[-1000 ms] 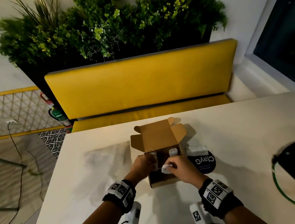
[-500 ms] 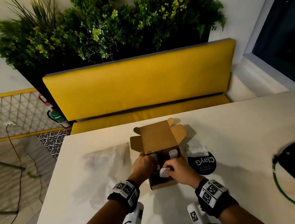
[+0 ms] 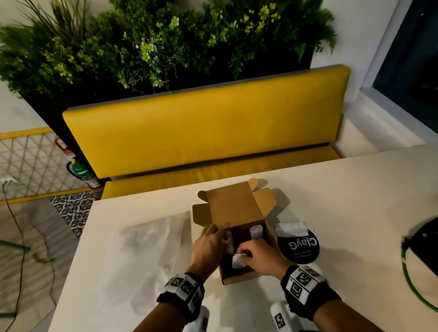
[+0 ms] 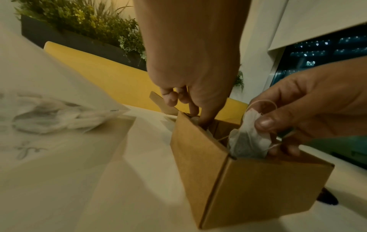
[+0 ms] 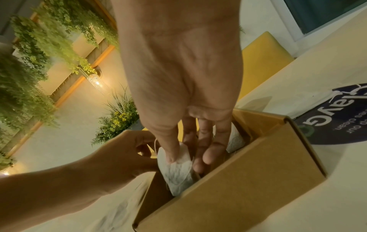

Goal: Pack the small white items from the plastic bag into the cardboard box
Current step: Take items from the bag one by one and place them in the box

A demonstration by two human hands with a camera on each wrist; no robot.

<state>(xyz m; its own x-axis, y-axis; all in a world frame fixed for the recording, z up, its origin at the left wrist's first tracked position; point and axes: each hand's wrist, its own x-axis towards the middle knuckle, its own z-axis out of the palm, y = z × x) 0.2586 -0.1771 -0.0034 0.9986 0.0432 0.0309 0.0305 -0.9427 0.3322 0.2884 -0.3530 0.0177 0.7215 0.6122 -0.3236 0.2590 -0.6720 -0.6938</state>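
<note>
Right hand [image 3: 260, 257] pinches white sachet [image 3: 238, 261] into box [image 3: 248, 275]; left hand [image 3: 209, 248] fingers curl over rim, steadying. Next: let go, grab another.

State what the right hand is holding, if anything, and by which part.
The right hand pinches a small white tea bag by its upper edge, over the open brown cardboard box.

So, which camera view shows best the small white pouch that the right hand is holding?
The left wrist view: the white pouch fills it side-on, with its string loop and the right hand's pinch visible above the cardboard box. The right wrist view shows it partly under the thumb. The head view shows only a small white patch.
</note>
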